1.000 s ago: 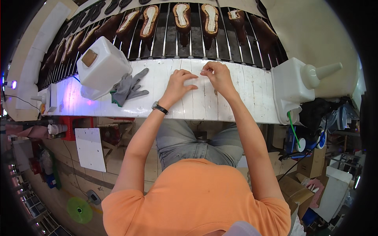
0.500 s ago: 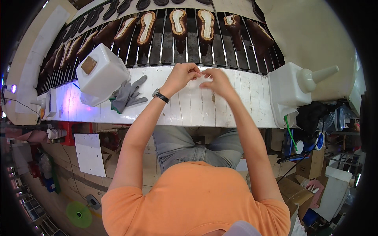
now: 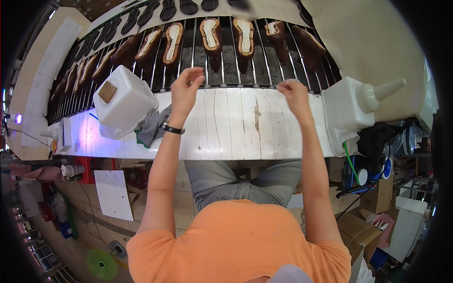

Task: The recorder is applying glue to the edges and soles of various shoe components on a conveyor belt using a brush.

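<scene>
My left hand [image 3: 185, 92] hovers over the far edge of the white bench [image 3: 226, 127], palm turned inward. Its thumb and bent fingers are apart, and I see nothing between them. Well to its right, my right hand [image 3: 296, 96] hangs over the same edge, fingers bent inward. Motion smears those fingertips, so whether they pinch anything cannot be made out. Beyond both hands, brown shoe uppers on lasts lie bottom up on a metal roller rack; the nearest are one upper [image 3: 210, 37] and another upper [image 3: 244, 40], with pale strips along their bottoms.
A white jug-like container [image 3: 123, 96] stands at the left, beside a grey glove [image 3: 153, 125] partly behind my left forearm. Another white container with a spout [image 3: 349, 104] stands at the right. Dark shoe soles [image 3: 168, 9] line the shelf beyond the rack; one dark thing [image 3: 243, 8] there is blurred.
My hands have parted from close together at the bench's middle: the left moved left, the right moved right. The view has shifted slightly. A dark blur has appeared among the far soles.
</scene>
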Demonstrator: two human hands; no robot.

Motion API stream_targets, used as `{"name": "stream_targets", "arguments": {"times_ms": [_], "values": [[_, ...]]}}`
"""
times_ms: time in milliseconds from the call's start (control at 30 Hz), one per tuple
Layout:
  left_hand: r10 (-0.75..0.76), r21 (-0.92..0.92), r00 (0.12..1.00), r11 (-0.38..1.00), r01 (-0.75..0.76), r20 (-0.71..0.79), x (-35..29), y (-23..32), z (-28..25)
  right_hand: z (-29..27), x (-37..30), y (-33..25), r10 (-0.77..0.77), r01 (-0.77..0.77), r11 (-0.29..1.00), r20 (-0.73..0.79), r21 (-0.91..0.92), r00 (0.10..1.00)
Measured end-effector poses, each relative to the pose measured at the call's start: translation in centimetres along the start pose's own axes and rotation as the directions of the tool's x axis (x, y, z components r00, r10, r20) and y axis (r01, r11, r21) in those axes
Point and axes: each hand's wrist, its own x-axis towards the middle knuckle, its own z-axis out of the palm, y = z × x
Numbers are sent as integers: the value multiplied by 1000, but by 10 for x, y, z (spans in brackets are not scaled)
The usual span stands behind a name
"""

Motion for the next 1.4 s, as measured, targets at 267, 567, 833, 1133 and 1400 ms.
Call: {"name": "stream_targets", "arguments": {"times_ms": [267, 567, 833, 1133, 1400], "values": [[-115, 120, 985, 984, 130, -126, 10, -61, -11, -69, -45, 15, 279, -279, 960, 9, 12, 960], [150, 335, 954, 941, -57, -259, 115, -113, 77, -57, -98, -9, 394, -328, 895, -192, 302, 899], [-69, 191, 909, 968, 160, -410, 148, -113, 82, -100, -109, -25, 4, -148, 857, -279, -493, 960], [120, 153, 935, 986, -72, -335, 64, -5, 17, -114, -112, -28, -141, 88, 974, -258, -209, 956], [271, 572, 959, 801, -178, -82, -100, 48, 4, -88, -108, -55, -335, 281, 837, -33, -469, 942]]}}
